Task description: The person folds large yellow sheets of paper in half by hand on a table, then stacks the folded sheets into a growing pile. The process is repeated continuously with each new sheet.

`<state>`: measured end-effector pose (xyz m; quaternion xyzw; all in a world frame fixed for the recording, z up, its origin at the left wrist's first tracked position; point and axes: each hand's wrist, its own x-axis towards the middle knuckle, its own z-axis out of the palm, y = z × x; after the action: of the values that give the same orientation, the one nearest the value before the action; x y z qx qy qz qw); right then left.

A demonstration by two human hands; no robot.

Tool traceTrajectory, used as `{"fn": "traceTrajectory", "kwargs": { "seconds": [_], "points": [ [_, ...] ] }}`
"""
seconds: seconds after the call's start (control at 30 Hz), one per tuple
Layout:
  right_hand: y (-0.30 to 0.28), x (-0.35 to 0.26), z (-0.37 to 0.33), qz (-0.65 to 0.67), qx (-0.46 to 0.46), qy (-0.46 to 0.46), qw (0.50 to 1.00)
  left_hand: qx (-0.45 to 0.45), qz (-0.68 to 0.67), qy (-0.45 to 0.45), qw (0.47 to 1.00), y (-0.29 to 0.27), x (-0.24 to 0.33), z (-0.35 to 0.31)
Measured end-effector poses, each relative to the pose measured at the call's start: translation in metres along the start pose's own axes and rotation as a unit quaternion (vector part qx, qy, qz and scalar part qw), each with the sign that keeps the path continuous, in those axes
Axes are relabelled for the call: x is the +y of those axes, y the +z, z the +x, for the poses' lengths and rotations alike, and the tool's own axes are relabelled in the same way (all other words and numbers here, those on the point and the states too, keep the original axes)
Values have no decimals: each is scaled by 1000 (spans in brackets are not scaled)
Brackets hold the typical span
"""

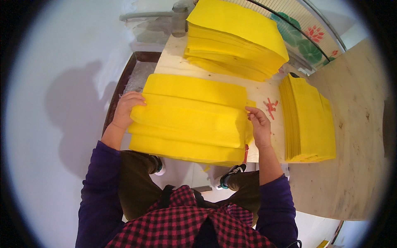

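Note:
Yellow fabric sheets (190, 120) lie in front of me in overlapping layers, reaching past the near edge of a wooden table (170, 58). At the left end of the upper folded layer, my left hand (127, 108) is closed on the fabric, thumb and fingers pinching its edge. My right hand (259, 124) grips the right end of the same layer between curled fingers and thumb. The layer stretches between both hands, bulging slightly toward me. The undersides of the sheets are hidden.
A tall yellow fabric stack (235, 41) stands at the back. Another folded stack (308, 120) is at the right, by a wooden board (347, 136). Red strips (271, 108) lie between the stacks and my right hand. A clear jar (179, 20) stands at the far left corner.

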<state>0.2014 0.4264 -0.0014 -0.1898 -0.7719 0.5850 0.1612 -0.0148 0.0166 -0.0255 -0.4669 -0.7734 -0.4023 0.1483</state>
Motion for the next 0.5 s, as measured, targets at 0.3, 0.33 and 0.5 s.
{"fn": "traceTrajectory", "kwargs": {
  "seconds": [0.3,0.33,0.5],
  "points": [
    [25,-7,-14,61,41,13,997,6,-11,-2,1000,4,-7,-5],
    [26,-8,-14,60,36,15,997,10,-7,2,1000,4,-7,-5],
    [25,-11,-12,-78,-3,14,997,17,33,21,999,3,-6,-6]
  ]
}}
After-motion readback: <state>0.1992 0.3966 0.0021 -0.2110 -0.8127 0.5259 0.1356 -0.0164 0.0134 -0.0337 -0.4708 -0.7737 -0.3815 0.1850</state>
